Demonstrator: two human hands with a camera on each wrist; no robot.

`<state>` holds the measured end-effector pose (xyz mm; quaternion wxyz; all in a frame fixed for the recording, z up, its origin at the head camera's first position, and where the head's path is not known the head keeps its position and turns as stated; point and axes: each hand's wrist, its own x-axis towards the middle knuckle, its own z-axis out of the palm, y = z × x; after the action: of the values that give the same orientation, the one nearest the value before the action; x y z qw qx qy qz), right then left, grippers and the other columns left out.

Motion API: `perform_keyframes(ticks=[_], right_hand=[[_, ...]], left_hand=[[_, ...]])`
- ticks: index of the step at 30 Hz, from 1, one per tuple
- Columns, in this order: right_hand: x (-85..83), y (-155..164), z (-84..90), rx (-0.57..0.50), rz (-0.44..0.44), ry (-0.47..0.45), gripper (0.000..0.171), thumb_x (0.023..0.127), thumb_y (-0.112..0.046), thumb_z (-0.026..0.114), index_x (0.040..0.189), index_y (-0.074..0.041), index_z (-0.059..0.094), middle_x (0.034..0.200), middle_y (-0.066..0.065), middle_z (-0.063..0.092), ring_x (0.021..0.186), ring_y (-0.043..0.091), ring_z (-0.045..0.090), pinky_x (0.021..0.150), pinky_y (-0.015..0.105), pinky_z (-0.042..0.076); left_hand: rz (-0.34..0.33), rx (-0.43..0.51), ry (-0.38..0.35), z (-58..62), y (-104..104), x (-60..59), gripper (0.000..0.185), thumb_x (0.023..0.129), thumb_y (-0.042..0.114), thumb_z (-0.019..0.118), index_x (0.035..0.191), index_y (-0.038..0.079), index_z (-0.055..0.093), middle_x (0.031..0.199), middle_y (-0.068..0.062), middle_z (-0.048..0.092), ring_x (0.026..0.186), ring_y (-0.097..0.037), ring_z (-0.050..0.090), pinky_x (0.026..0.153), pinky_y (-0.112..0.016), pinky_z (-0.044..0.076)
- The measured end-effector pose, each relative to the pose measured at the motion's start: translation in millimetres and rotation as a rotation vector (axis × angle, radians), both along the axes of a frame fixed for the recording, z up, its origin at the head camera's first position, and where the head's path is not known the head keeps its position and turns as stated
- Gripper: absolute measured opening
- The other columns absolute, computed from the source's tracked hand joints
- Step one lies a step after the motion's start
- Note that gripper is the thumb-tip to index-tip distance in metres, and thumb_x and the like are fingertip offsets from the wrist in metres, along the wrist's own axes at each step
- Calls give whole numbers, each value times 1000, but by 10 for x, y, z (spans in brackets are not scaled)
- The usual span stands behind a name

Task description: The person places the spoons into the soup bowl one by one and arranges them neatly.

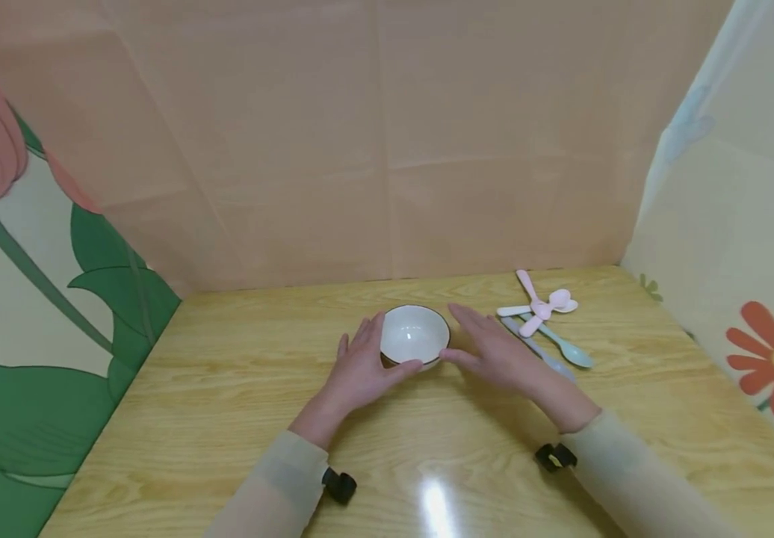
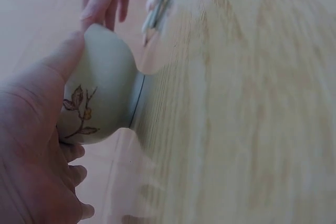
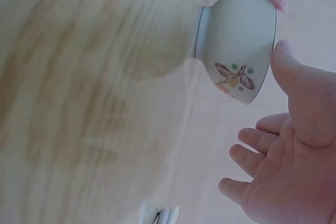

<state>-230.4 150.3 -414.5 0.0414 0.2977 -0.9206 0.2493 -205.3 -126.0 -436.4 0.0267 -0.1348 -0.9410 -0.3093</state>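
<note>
A white bowl [image 1: 414, 335] with a dark rim stands upright on the wooden table. Its outer wall carries a brown leaf sprig, plain in both wrist views. My left hand [image 1: 363, 370] grips the bowl from the left, thumb along the near side and fingers round the left side. On the other side, my right hand [image 3: 299, 145] is spread with its palm towards the bowl [image 3: 239, 40]. The right thumb tip is at the rim; whether it touches I cannot tell. The other right fingers are apart from the wall.
Several plastic spoons lie in a crossed heap to the right of the bowl, among them a pink spoon [image 1: 528, 284], a teal spoon [image 1: 575, 354] and a grey-blue one [image 1: 551, 362]. A plain pinkish cloth [image 1: 387, 149] hangs behind the table [image 1: 225, 373], with flower-printed sheets at both sides.
</note>
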Motion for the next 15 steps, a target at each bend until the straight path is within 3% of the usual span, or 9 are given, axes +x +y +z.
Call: perform_keyframes(ticks=[8,15], right_hand=[[-41,62,85,20,-58,28,88,108,-43,74,169,5,33,170,32,39,153,56,40,123,71,30],[-123,204,201,71,-143,-19,96,109,-51,70,173,2,23,173,33,32,154,60,35,122,74,30]], left_hand=[[6,10,-8,-6,-4,-11,118,93,75,76,174,7,25,176,-18,36,167,-37,23,131,-68,9],[13,16,-17,-10,2,1,117,92,74,77,174,8,25,175,-17,37,167,-36,23,131,-67,9]])
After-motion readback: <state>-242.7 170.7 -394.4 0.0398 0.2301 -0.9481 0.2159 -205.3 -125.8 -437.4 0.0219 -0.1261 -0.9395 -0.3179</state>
